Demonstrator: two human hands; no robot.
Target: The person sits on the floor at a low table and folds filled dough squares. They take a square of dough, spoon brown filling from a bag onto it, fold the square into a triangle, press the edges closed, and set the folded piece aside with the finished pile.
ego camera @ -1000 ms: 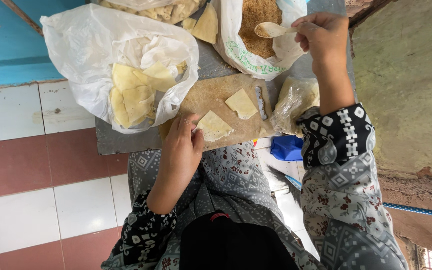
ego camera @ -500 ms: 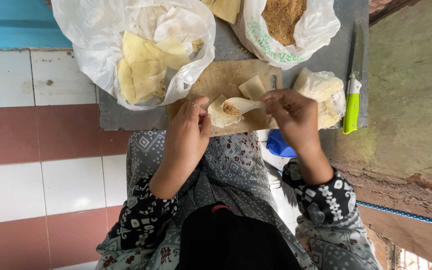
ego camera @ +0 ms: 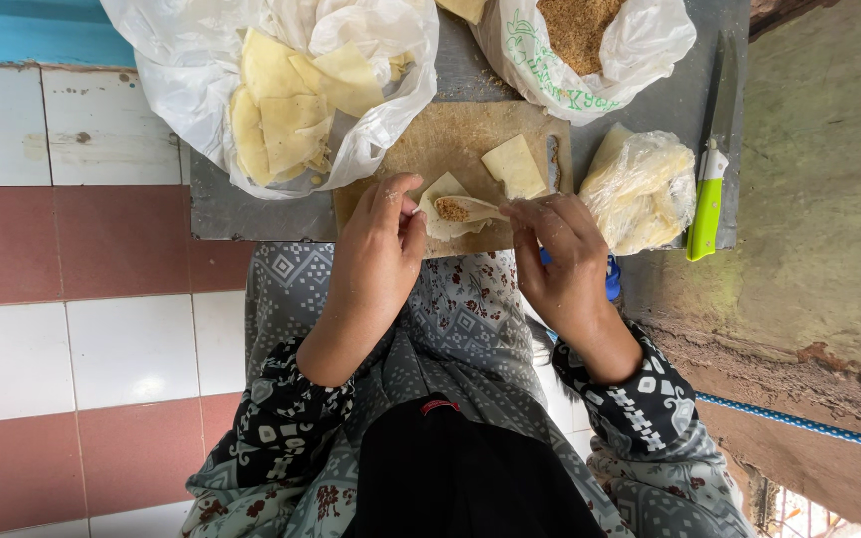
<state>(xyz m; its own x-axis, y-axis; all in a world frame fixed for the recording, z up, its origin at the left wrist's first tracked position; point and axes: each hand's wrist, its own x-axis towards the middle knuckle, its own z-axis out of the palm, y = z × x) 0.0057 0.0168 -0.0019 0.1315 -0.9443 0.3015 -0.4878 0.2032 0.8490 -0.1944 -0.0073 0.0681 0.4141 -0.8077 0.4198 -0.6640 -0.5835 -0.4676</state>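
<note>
Over a grey counter (ego camera: 251,204), left hand (ego camera: 376,249) and right hand (ego camera: 560,259) pinch a filled wrapper (ego camera: 450,207) flat on the wooden board (ego camera: 460,139), bags of supplies within reach.

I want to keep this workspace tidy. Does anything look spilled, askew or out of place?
Mostly tidy. Brown crumbs lie scattered on the wooden cutting board, and the green-handled knife sits at the table's far edge beside the wall. Both hands hold the wrapper with filling inside.
</note>
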